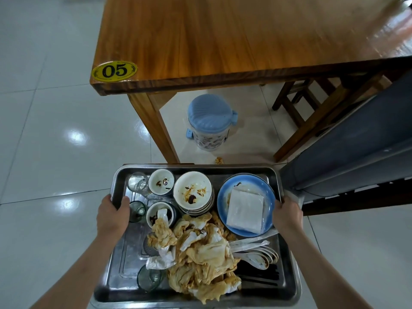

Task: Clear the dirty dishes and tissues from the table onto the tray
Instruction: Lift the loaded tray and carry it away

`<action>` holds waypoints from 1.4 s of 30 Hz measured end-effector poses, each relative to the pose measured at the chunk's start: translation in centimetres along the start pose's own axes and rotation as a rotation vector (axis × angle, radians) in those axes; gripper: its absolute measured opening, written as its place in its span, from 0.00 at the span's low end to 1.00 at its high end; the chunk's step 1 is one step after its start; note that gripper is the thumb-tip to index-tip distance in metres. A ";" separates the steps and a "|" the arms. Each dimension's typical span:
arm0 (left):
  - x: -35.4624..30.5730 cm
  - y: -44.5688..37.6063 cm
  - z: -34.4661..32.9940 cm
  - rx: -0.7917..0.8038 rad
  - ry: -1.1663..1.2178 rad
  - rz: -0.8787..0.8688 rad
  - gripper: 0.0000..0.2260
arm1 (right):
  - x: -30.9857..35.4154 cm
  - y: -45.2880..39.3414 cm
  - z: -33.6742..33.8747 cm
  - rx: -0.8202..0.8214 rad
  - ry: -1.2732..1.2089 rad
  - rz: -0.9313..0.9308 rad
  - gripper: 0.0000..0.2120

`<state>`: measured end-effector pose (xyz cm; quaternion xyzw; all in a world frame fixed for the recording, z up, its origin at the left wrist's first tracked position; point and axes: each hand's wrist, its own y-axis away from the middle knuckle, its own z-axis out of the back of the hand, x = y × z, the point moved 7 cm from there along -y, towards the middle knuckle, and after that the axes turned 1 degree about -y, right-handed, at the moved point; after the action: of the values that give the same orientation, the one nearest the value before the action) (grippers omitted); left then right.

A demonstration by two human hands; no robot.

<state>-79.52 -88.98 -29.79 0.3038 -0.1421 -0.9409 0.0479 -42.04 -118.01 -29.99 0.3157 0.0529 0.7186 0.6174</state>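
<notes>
A metal tray fills the lower middle of the frame. The left hand grips the tray's left rim, with its thumb curled over the edge into the tray. The right hand grips the right rim the same way, its fingers wrapped under the edge.

The tray is full of dirty things. At its upper left are clear glasses and a small white bowl with brown sauce spots. Next to it, in the upper middle, sits a stack of white bowls. At the upper right a blue plate holds a flat pack of white napkins. In the middle lies a big heap of stained tissues, touching another small bowl. White spoons and black chopsticks lie at the lower right, partly under the tissues.

The brown wooden desk fills the top of the frame, with a yellow "05" tag on its near left corner. Under it, on the white tile floor, stands a blue-lidded bin. One scrap of tissue lies on the floor just above the tray.
</notes>
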 end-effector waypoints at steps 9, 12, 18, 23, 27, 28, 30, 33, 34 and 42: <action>-0.1 0.1 0.0 0.007 -0.005 -0.011 0.11 | 0.1 0.3 0.1 -0.015 0.014 0.022 0.16; -0.1 0.3 0.3 0.014 0.003 -0.005 0.10 | 0.5 0.5 0.1 -0.002 0.017 0.030 0.16; -0.2 0.6 0.5 0.019 0.003 0.012 0.09 | 0.3 0.8 0.4 0.019 0.006 0.001 0.18; 0.4 -0.1 -0.1 0.036 -0.018 0.036 0.10 | 0.0 0.3 0.7 -0.023 0.005 0.014 0.20; 0.6 -0.5 -0.3 0.009 -0.016 0.035 0.09 | -0.1 -0.1 0.6 -0.059 -0.022 0.014 0.19; 0.7 -0.5 -0.3 0.005 -0.014 0.031 0.09 | -0.2 -0.1 0.5 -0.066 -0.031 0.014 0.19; 0.9 -0.4 -0.5 0.001 -0.007 0.015 0.09 | -0.3 -0.2 0.6 -0.081 -0.058 0.015 0.17; 1.0 -0.3 -0.4 -0.020 -0.016 0.023 0.10 | -0.4 0.0 0.8 -0.109 -0.095 -0.004 0.18; 1.0 -0.2 -0.4 -0.023 -0.026 0.038 0.11 | -0.5 0.0 0.9 -0.112 -0.101 -0.008 0.19; 2.1 -0.3 -0.2 -0.042 -0.189 0.115 0.18 | -0.9 0.0 1.6 -0.171 -0.081 0.006 0.19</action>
<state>-81.15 -89.14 -31.22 0.2038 -0.1436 -0.9638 0.0947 -41.16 -119.33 -29.13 0.2907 -0.0347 0.7089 0.6417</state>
